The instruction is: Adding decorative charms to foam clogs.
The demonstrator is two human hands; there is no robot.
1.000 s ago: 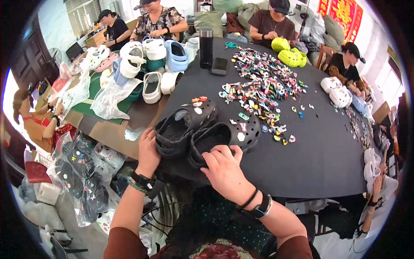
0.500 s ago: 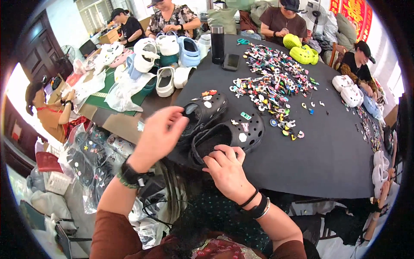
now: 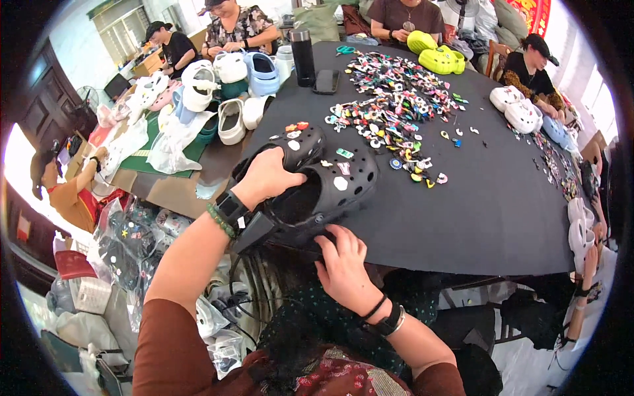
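Two black clogs lie side by side at the table's near left edge, both with small charms on their toes. The far clog [image 3: 307,143] has red and white charms; on the near clog [image 3: 350,173] are green, pink-and-white and white ones. My left hand [image 3: 267,178] reaches between them, thumb over the near clog's opening and fingers curled by the far clog. Its grip is partly hidden. Bent fingers of my right hand [image 3: 345,267] touch the near clog's lower side by the strap. A black strap end or flap sticks out below my left wrist.
Loose colourful charms [image 3: 403,99] are heaped on the dark table [image 3: 462,218]. Behind the clogs stand a black flask [image 3: 302,59] and a phone [image 3: 325,82]. White and blue clogs [image 3: 231,122] pile up at left; lime-green clogs [image 3: 442,59] sit far back. Several people work around.
My left hand has come down from above onto the clogs. The near clog has tilted and shifted left, and my right hand has slid to its lower side. The whole view has turned slightly.
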